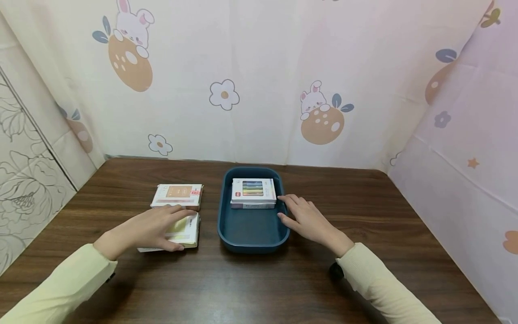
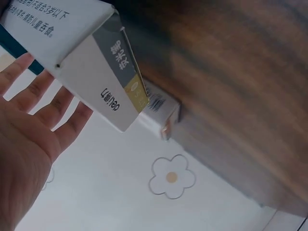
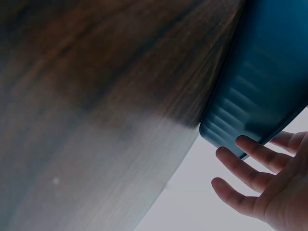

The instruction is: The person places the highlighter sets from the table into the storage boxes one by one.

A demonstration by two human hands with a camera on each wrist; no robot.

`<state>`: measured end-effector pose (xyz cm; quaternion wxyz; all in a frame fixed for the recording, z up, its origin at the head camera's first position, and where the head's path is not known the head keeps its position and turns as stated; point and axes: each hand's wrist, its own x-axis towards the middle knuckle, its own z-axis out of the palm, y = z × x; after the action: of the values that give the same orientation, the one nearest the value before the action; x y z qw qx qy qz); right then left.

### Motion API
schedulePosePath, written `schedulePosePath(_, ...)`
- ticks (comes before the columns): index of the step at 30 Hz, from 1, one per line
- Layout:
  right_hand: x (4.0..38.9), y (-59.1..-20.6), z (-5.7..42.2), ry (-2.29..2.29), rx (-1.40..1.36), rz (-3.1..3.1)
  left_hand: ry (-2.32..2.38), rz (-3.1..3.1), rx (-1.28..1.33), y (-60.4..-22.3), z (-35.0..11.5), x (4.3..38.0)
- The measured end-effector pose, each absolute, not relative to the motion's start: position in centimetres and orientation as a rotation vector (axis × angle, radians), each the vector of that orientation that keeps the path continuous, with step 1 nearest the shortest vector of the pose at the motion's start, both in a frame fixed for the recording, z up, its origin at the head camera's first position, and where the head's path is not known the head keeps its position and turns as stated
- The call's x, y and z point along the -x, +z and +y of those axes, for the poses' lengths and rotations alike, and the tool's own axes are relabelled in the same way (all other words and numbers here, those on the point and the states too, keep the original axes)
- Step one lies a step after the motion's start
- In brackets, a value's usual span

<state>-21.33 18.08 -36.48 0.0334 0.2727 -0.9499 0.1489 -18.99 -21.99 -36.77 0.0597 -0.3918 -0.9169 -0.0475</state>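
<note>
My left hand (image 1: 155, 227) lies spread across a white and yellow-green highlighter box (image 1: 190, 231), thumb at its near edge and fingers over its far part. In the left wrist view, extended fingers (image 2: 62, 108) sit along the edge of this box (image 2: 91, 72), whose end shows printed lettering. At the right rim of a dark blue tray (image 1: 252, 234) is my right hand (image 1: 309, 220), its fingers loosely bent. The right wrist view has these fingers (image 3: 240, 168) beside the tray's ribbed outer wall (image 3: 250, 96). Inside the tray's far half sits a white box with coloured pens pictured (image 1: 253, 192).
Just behind the highlighter box lies another white box (image 1: 178, 195) with an orange-brown panel. Everything stands on a dark brown wooden table (image 1: 364, 202). A patterned cloth (image 1: 263, 54) hangs along its back edge, and more cloth borders the right side.
</note>
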Motion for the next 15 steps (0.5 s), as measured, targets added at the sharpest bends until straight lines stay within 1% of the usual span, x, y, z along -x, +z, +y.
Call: schedulePosePath(15,21.3,-36.4,18.1,0.459,-0.833,-2.922,-0.111,-2.806,1.154,-32.6,-19.7,19.5)
